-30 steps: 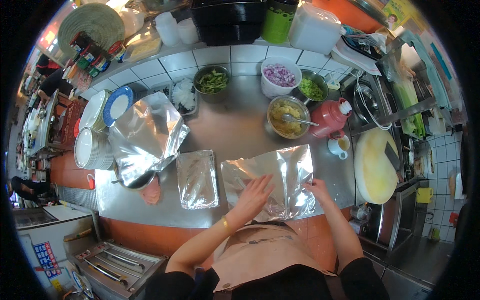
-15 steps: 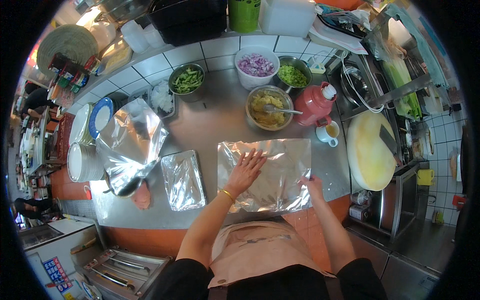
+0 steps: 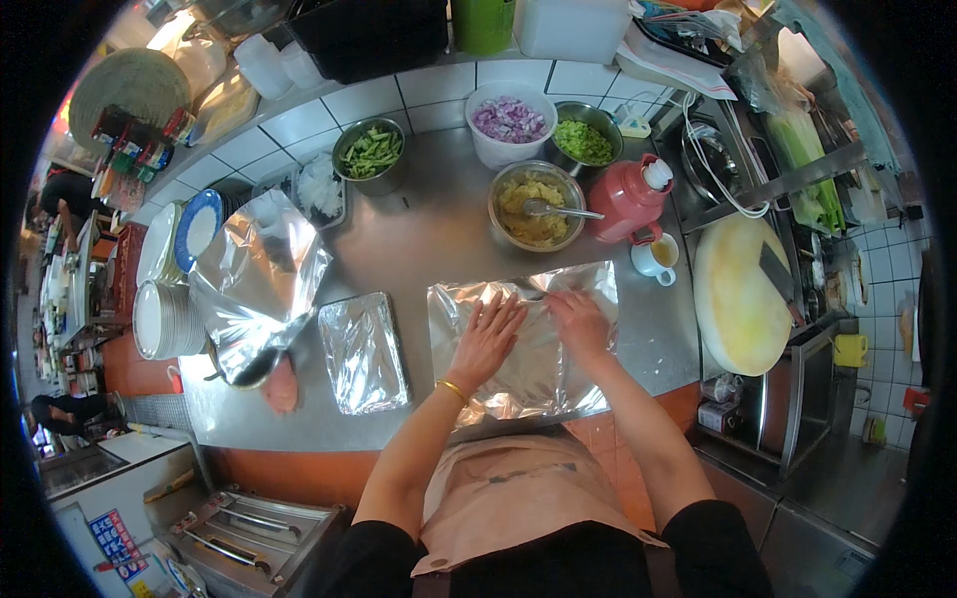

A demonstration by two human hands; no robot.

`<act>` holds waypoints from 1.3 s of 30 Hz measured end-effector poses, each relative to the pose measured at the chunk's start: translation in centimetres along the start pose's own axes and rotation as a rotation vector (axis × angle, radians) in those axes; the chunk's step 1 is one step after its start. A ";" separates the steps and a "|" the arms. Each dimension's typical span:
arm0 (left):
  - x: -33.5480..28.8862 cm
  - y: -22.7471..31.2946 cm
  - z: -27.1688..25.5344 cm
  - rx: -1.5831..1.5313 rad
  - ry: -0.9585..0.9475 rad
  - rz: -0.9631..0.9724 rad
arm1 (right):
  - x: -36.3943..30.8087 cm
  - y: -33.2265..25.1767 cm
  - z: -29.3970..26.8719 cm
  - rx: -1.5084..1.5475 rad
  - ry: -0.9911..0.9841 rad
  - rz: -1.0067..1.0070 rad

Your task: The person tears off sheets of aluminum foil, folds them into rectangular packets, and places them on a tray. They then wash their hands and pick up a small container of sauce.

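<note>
The foil sheet (image 3: 528, 359) lies spread but wrinkled, still unfolded, near centre frame on the counter (image 3: 439, 234). The left hand (image 3: 490, 334) rests flat on it; the right hand (image 3: 581, 327) curls there, grip unclear. Left of centre, a foil-covered slab (image 3: 364, 354) looks fully wrapped.

The steel counter (image 3: 424, 239) carries a foil sheet (image 3: 528, 374), jug (image 3: 620, 204) and cup (image 3: 648, 263).

1. left hand (image 3: 486, 337): flat, palm down, fingers (image 3: 492, 309) slightly parted, pointing forward.
2. right hand (image 3: 580, 324): palm down, angled inward, near the left.
3. forearms (image 3: 650, 427): reaching forward, converging.
</note>
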State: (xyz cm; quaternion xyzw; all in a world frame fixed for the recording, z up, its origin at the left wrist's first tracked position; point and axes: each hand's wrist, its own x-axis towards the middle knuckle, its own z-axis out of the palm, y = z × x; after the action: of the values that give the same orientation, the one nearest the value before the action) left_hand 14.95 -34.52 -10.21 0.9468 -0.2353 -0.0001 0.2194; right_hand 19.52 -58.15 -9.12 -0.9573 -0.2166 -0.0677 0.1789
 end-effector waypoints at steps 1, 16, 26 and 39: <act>-0.1 -0.2 0.0 -0.008 0.005 -0.001 | 0.2 0.3 0.0 -0.014 0.003 0.005; -0.1 -2.6 -2.0 -0.162 0.240 -0.055 | 1.2 1.3 -1.4 -0.049 -0.047 -0.027; 0.9 -2.5 -2.1 -0.061 0.210 -0.106 | 2.6 2.2 -1.2 -0.122 -0.123 -0.059; 4.1 -4.0 -4.2 0.221 -0.097 -0.126 | 3.0 2.3 -2.3 -0.248 -0.169 -0.282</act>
State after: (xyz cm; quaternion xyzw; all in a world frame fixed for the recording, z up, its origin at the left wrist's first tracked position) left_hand 20.80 -31.40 -7.67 0.9770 -0.1843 -0.0337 0.1016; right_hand 23.07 -59.74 -7.11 -0.9345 -0.3526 -0.0376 0.0295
